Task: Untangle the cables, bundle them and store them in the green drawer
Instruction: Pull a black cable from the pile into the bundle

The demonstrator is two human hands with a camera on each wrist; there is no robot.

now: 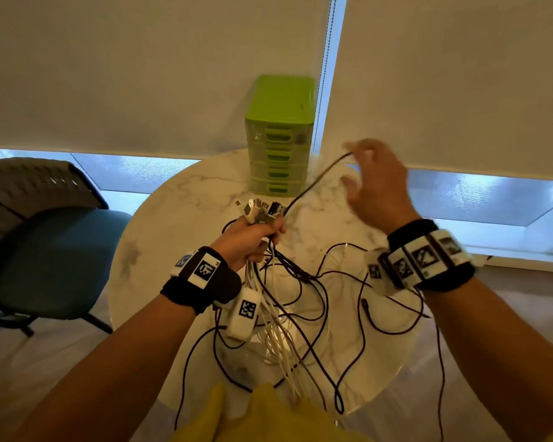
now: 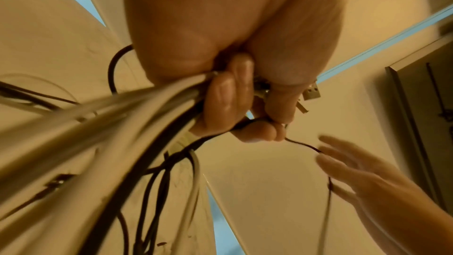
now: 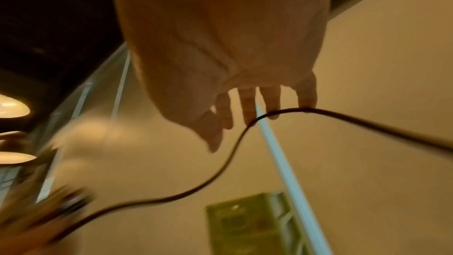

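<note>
My left hand (image 1: 256, 232) grips a bunch of white and dark cables just below their plugs (image 1: 259, 210), which stick up out of the fist. In the left wrist view its fingers (image 2: 232, 100) curl round the strands. The rest hangs as a loose tangle (image 1: 300, 298) over the marble table (image 1: 189, 193). One dark cable (image 1: 316, 180) runs from the bunch up to my right hand (image 1: 374, 180). That hand is raised with fingers spread and straight, and the dark cable (image 3: 220, 168) lies across its fingertips (image 3: 247, 111). The green drawer unit (image 1: 280, 135) stands at the table's far edge, all drawers closed.
A teal office chair (image 1: 45, 250) stands left of the round table. Roller blinds (image 1: 141, 74) and a bead chain (image 1: 328, 59) hang behind the drawers. Some dark loops trail off the table's near and right edges (image 1: 441, 362). Yellow clothing (image 1: 253, 416) shows at the bottom.
</note>
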